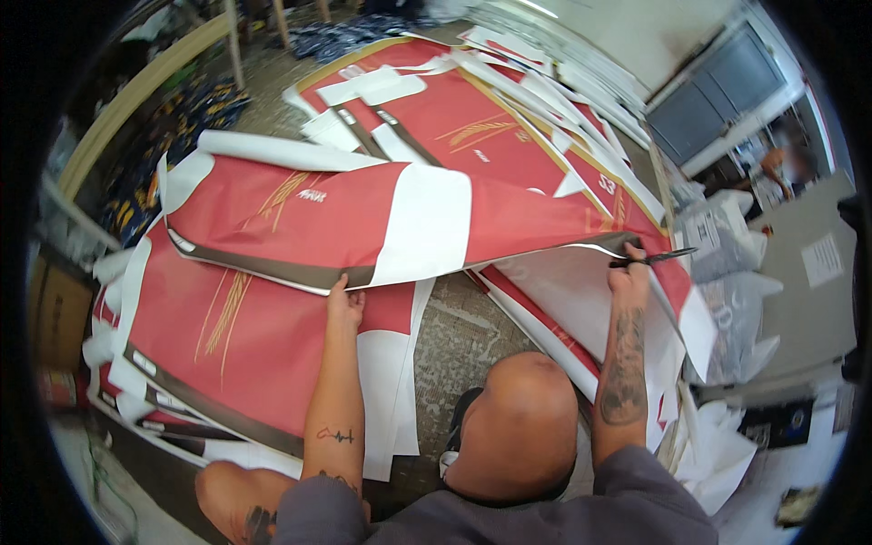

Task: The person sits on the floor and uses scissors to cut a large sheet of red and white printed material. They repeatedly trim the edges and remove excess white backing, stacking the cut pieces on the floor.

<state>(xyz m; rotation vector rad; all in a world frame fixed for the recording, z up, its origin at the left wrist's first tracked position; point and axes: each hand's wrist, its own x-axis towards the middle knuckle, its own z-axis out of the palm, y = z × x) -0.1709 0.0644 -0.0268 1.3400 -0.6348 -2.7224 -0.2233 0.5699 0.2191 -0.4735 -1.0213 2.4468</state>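
Note:
A long red printed sheet (336, 213) with a white panel, brown border and gold wheat design stretches across in front of me. My left hand (347, 304) is closed on its near edge, thumb on top. At the sheet's right part, my right hand (629, 277) grips black-handled scissors (670, 256), whose blades point right. The sheet's edge runs up to this hand, and a strip with a white end (698, 331) hangs down past the scissors. Whether the blades are touching the sheet I cannot tell.
Similar red sheets (191, 309) lie piled at the left, and more (454, 109) cover the floor ahead. Clear plastic bags (727, 313) stand at the right beside a grey panel (808, 263). A wooden beam (150, 86) is at far left. Another person (777, 168) is at far right.

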